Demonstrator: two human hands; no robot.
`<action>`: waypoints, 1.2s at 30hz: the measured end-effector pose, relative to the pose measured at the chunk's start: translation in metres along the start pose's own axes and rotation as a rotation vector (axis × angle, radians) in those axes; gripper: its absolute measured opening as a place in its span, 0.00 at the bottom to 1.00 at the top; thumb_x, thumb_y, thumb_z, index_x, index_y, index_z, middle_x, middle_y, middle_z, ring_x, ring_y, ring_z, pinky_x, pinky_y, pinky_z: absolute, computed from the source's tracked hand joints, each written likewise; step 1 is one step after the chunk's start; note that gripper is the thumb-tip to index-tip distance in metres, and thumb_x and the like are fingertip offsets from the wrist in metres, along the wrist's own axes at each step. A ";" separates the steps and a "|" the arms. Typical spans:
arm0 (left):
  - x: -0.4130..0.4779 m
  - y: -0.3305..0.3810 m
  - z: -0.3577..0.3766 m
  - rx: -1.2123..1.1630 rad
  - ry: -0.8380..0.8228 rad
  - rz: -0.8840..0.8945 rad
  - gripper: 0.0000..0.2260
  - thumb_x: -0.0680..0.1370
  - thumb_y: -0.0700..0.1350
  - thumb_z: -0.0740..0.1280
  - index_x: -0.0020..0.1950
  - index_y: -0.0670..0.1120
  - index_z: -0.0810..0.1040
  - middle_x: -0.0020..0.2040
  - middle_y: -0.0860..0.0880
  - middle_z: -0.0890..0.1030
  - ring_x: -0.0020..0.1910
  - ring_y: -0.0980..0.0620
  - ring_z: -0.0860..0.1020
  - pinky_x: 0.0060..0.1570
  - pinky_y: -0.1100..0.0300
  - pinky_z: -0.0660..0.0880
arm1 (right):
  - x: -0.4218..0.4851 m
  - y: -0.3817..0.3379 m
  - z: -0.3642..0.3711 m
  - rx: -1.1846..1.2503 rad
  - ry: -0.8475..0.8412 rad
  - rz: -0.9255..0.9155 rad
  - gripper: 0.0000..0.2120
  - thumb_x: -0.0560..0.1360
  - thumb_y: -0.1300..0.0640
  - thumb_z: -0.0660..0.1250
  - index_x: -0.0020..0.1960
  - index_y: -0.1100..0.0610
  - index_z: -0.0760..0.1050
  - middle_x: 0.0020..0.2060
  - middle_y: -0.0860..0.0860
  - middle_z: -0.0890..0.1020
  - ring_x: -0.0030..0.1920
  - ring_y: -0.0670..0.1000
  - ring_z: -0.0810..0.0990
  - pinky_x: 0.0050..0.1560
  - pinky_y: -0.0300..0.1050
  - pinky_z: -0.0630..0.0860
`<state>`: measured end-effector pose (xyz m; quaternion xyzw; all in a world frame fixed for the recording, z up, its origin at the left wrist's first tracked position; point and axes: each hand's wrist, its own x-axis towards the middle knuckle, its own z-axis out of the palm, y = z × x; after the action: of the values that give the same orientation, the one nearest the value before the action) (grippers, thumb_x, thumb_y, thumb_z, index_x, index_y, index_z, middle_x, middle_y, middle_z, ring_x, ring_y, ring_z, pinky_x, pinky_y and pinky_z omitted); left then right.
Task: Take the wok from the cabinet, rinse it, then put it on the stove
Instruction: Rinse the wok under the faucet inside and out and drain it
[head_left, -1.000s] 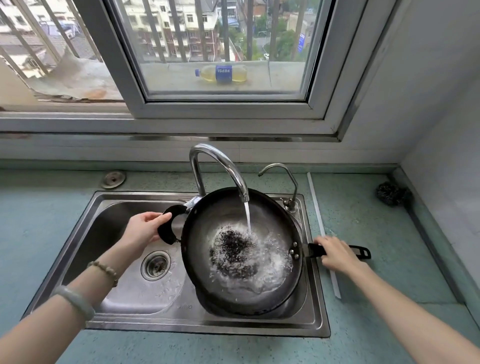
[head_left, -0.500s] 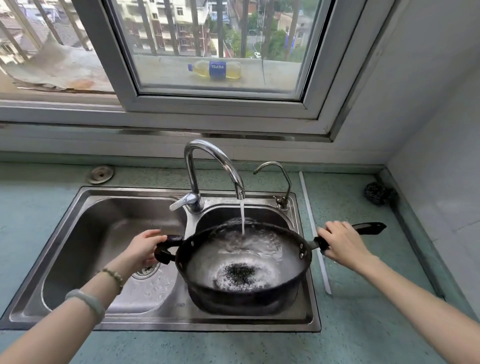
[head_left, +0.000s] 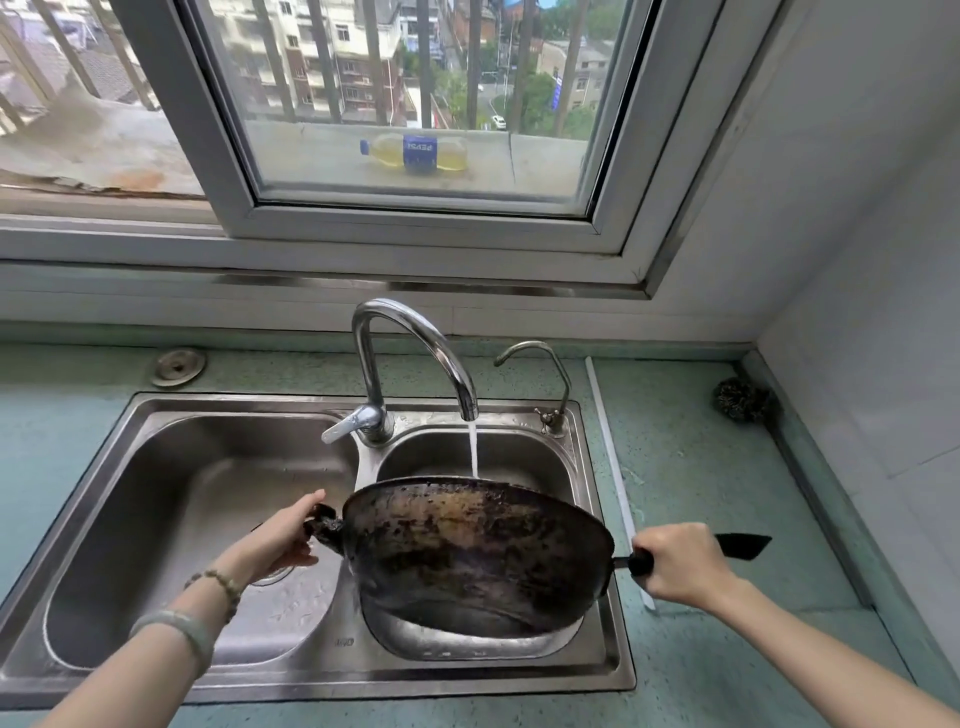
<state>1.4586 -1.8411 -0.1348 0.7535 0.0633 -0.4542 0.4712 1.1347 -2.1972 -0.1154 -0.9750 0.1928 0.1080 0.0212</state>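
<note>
Wok (head_left: 467, 540) tipped between the grips, left grip (head_left: 283, 540) curled round its side handle (head_left: 323, 527), right grip (head_left: 675, 566) clenched on the long handle (head_left: 743, 545), arms outstretched.

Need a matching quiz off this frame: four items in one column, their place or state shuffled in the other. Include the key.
Things:
1. blackened round metal wok
2. tall curved chrome tap
3. clear plastic bottle with a blue label
4. dark wire scouring ball

Place or state:
A. lying on its side on the concrete ledge outside the white-framed window
B. in the back right corner of the green speckled counter
C. tipped over the right steel sink basin, underside toward the camera
D. letting out a stream of water

Pairs: 1-C, 2-D, 3-A, 4-B.
</note>
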 end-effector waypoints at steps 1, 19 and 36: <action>-0.002 0.000 0.002 -0.011 -0.007 0.017 0.22 0.80 0.57 0.57 0.40 0.43 0.80 0.23 0.50 0.63 0.24 0.53 0.60 0.33 0.60 0.70 | 0.000 0.000 0.007 0.004 -0.031 0.020 0.10 0.49 0.48 0.67 0.22 0.52 0.69 0.17 0.45 0.73 0.18 0.45 0.73 0.25 0.31 0.42; 0.044 -0.045 0.006 0.031 0.006 0.260 0.16 0.76 0.54 0.65 0.55 0.43 0.79 0.49 0.48 0.81 0.49 0.52 0.76 0.54 0.59 0.71 | 0.022 0.006 0.033 0.119 -0.361 0.133 0.10 0.56 0.48 0.63 0.27 0.53 0.66 0.25 0.47 0.70 0.36 0.49 0.74 0.30 0.38 0.64; 0.046 -0.020 0.039 -0.018 0.242 0.157 0.21 0.79 0.58 0.57 0.34 0.44 0.70 0.29 0.46 0.70 0.30 0.49 0.70 0.30 0.59 0.68 | 0.060 0.012 0.022 0.325 0.000 0.160 0.14 0.64 0.61 0.70 0.48 0.55 0.73 0.41 0.46 0.71 0.45 0.50 0.71 0.43 0.42 0.63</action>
<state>1.4503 -1.8756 -0.1882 0.8009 0.0646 -0.3214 0.5011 1.1797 -2.2287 -0.1504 -0.9404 0.2845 0.0766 0.1699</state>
